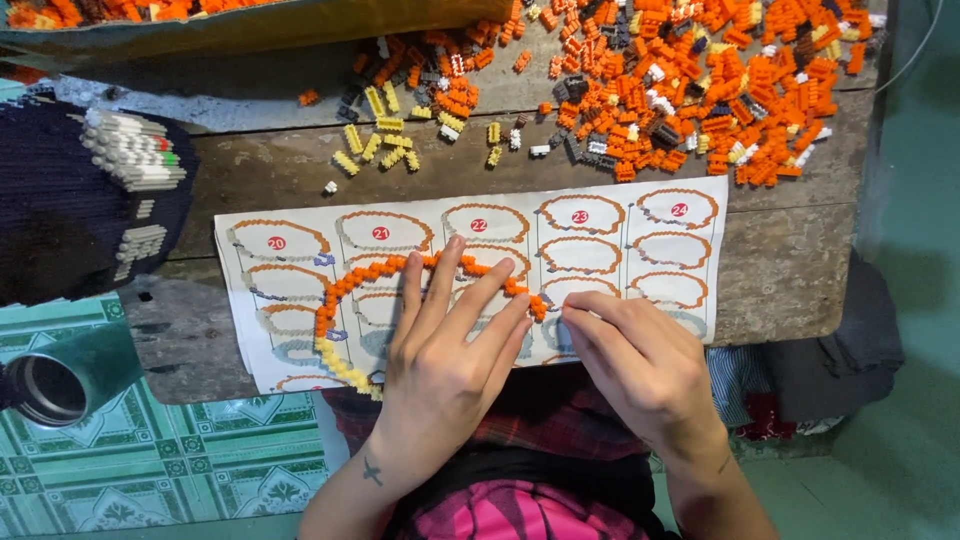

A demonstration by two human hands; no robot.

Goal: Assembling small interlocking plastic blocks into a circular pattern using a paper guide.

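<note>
We see the left hand (440,350) pressing flat, fingers spread, on a curved chain of small orange and yellow plastic bricks (335,295) lying on a printed paper instruction sheet (600,225). The right hand (640,355) pinches the chain's end just beside the left fingertips. Uneven pressure here could snap the thin arc apart.
</note>
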